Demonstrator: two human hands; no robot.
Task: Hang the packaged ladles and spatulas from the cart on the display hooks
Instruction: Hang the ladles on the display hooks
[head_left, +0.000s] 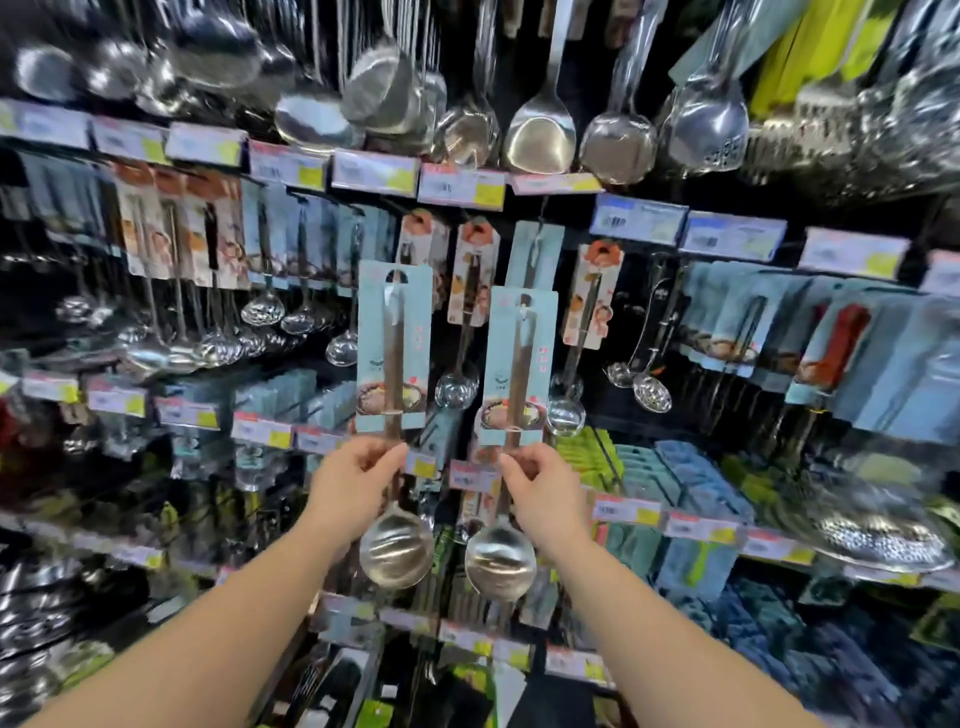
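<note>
I hold two packaged steel ladles upright in front of the display wall. My left hand (356, 480) grips the stem of the left ladle (396, 545), just below its pale blue card (394, 343). My right hand (537, 486) grips the stem of the right ladle (500, 564) under its own blue card (517, 364). Both bowls hang below my hands. The cards' hang holes are at the top, near the hooks of the middle row. A similar blue-carded utensil (535, 254) hangs on a hook behind them. The cart is out of view.
Rows of hooks hold bare steel ladles and spatulas (540, 135) at the top and carded ladles (472, 270) in the middle. Price tags (460, 187) line each rail. Blue and green packaged goods (691, 478) fill the lower right. The frame's edges are blurred.
</note>
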